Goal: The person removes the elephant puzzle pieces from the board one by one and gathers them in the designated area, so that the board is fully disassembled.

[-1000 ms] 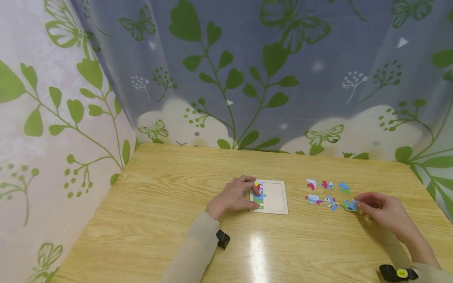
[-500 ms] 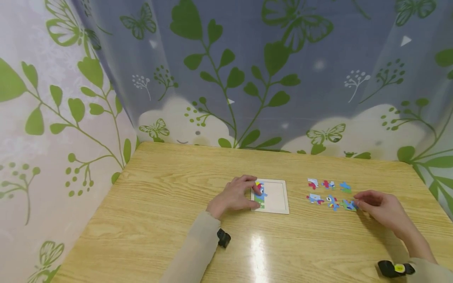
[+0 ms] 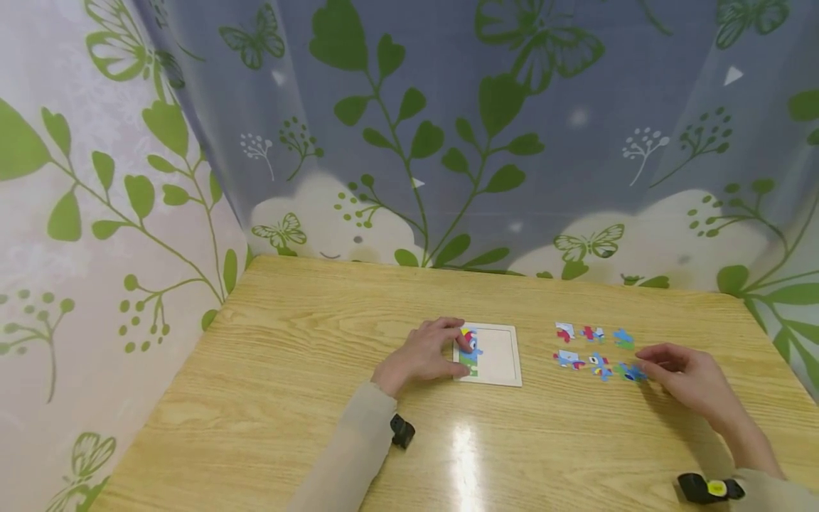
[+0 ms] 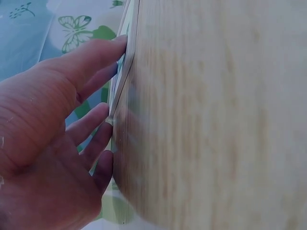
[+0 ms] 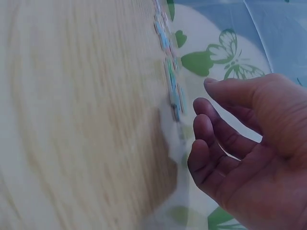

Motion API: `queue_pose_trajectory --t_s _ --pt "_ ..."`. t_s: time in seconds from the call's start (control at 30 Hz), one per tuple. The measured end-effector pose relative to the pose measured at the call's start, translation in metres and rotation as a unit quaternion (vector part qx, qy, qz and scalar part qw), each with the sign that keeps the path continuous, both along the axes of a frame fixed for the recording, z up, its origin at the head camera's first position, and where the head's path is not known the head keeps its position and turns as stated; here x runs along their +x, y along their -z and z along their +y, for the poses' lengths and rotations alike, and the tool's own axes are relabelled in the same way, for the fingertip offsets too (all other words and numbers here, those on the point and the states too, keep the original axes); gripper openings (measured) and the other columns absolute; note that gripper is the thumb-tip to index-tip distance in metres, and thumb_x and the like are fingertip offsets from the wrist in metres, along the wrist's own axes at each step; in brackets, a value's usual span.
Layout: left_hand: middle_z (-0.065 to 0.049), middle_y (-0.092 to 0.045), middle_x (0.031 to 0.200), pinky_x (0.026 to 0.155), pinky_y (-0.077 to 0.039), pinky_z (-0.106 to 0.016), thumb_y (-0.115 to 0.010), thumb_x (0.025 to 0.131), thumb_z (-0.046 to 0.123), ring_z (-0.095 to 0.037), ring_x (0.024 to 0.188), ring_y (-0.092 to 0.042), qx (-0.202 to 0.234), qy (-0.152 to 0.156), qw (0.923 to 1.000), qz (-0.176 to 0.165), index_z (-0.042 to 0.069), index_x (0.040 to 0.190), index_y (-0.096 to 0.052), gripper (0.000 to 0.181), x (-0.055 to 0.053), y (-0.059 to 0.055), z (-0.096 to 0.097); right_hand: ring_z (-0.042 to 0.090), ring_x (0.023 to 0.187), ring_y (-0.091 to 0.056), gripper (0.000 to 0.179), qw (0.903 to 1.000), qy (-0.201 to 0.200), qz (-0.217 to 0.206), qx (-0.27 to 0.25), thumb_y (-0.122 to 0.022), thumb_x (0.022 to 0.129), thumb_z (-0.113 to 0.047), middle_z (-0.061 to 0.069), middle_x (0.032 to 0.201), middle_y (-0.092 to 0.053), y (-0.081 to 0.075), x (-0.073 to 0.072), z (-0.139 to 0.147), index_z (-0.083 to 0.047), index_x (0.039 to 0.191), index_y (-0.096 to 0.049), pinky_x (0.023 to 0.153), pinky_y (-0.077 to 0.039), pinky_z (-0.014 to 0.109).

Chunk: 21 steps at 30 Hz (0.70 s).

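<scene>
A pale square puzzle tray [image 3: 499, 355] lies on the table, with joined blue, green and red pieces [image 3: 469, 359] along its left side. My left hand [image 3: 422, 353] rests at that side, thumb and fingertips touching the tray and its pieces. In the left wrist view the thumb [image 4: 103, 50] lies at the tray's edge. To the right, several loose jigsaw pieces lie in two rows. My right hand [image 3: 687, 380] hovers beside the blue-green piece [image 3: 630, 371] at the near right end. In the right wrist view its relaxed fingers [image 5: 204, 127] hold nothing and stand apart from the pieces.
The wood-grain table [image 3: 307, 341] reaches back to a blue patterned curtain [image 3: 448, 142]. Other loose pieces include a red and white one [image 3: 564, 331] and a blue one [image 3: 599, 365]. Black camera straps [image 3: 402, 432] sit on both wrists.
The right hand has let go of the blue-green jigsaw piece, which now lies flat in the near row. That hand has shifted slightly left and up. The left hand stays at the tray.
</scene>
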<state>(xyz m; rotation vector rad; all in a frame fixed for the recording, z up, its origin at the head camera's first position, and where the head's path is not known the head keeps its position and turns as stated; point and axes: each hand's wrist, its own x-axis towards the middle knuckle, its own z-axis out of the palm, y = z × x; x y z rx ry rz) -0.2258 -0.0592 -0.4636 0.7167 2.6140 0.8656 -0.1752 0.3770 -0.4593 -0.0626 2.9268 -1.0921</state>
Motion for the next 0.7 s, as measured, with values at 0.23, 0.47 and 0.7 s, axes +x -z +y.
queue_pose_trajectory --t_s 0.23,0.47,0.7 --pt "-0.001 -0.033 0.168 0.121 -0.024 -0.062 -0.074 0.094 0.036 -0.036 0.155 -0.029 -0.007 0.016 0.9998 0.006 0.025 0.123 -0.069 0.032 0.004 -0.001 -0.006 -0.013 0.079 -0.056 0.025 0.9991 -0.017 0.035 0.015 -0.066 0.101 -0.026 -0.006 0.095 -0.075 -0.007 -0.002 -0.019 -0.006 0.113 -0.073 0.063 -0.049 0.023" --pt "-0.003 -0.041 0.163 0.119 -0.027 -0.063 -0.074 0.093 0.034 -0.036 0.152 -0.034 -0.014 0.009 0.9996 0.023 0.026 0.123 -0.072 0.031 0.012 -0.002 -0.012 -0.008 0.08 -0.059 0.022 0.9982 -0.044 0.036 0.02 -0.066 0.101 -0.026 0.008 0.1 -0.076 -0.014 -0.008 -0.047 -0.008 0.112 -0.073 0.063 -0.05 0.024" --pt "-0.004 -0.044 0.161 0.117 -0.03 -0.064 -0.073 0.094 0.035 -0.035 0.15 -0.037 -0.017 0.008 0.9991 0.037 0.026 0.125 -0.072 0.033 0.016 -0.003 -0.013 -0.003 0.082 -0.061 0.024 0.9975 -0.064 0.027 0.011 -0.065 0.101 -0.029 0.008 0.1 -0.075 -0.019 -0.017 -0.073 -0.009 0.113 -0.072 0.063 -0.049 0.026"
